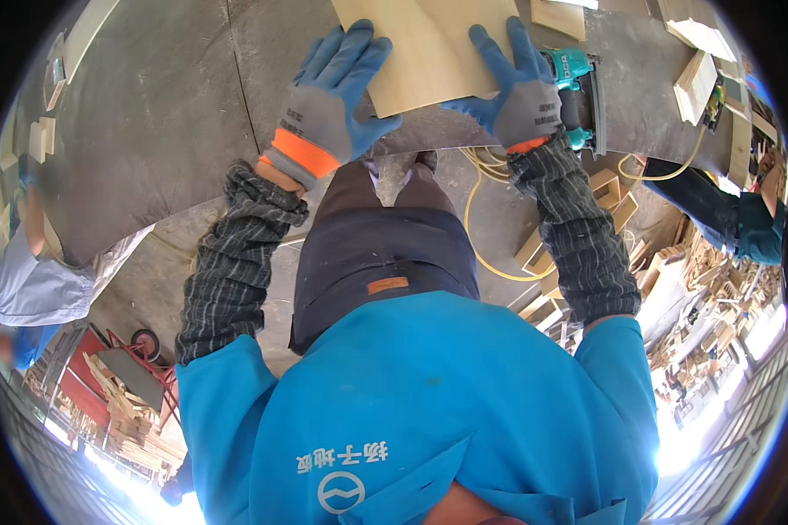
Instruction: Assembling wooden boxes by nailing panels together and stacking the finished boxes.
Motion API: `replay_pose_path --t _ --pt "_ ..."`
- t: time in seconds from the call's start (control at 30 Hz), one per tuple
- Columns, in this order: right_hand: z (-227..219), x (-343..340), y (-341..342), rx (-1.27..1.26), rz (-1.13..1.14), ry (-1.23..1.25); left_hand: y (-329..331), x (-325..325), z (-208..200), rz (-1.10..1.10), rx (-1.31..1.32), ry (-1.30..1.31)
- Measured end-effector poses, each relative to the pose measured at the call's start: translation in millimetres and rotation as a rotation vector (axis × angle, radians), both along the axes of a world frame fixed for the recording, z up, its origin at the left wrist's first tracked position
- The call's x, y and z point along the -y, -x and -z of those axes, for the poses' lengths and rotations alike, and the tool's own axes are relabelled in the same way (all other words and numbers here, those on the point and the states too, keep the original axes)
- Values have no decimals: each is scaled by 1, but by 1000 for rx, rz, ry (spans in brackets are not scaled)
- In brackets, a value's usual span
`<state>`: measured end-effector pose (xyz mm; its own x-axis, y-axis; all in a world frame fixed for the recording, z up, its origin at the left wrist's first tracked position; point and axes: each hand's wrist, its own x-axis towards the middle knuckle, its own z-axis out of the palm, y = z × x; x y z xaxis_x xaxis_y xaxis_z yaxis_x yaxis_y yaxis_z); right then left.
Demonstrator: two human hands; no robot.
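Note:
A pale, thin wooden board [438,57] lies on the dark worktable [162,105] in front of me, its far end cut off by the top of the view. At its left edge my left hand [331,98], in a blue and grey glove with an orange cuff, rests with fingers stretched and thumb out by the near corner. My right hand [518,87], gloved alike, is at the right edge with fingers apart and its thumb along the near edge. Neither hand wraps around the board. Just right of my right hand lies a teal and black nail gun [580,92].
Wood pieces [696,83] lie at the table's right, and others [42,140] at its left. A yellow hose [474,219] runs down to the floor. One person [48,280] stands at the left, another [757,223] at the right. Scrap wood [718,297] is heaped behind at right.

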<state>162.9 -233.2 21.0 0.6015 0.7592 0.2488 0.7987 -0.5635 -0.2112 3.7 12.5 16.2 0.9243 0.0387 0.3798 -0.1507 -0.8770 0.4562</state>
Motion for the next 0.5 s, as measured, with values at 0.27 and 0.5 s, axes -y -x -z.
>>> replay_pose_path --t 0.27,0.5 --pt "-2 83 -36 -440 207 -275 9 2 2 -80 -75 38" --pt "60 117 -47 -234 552 338 7 0 4 -101 -109 119"
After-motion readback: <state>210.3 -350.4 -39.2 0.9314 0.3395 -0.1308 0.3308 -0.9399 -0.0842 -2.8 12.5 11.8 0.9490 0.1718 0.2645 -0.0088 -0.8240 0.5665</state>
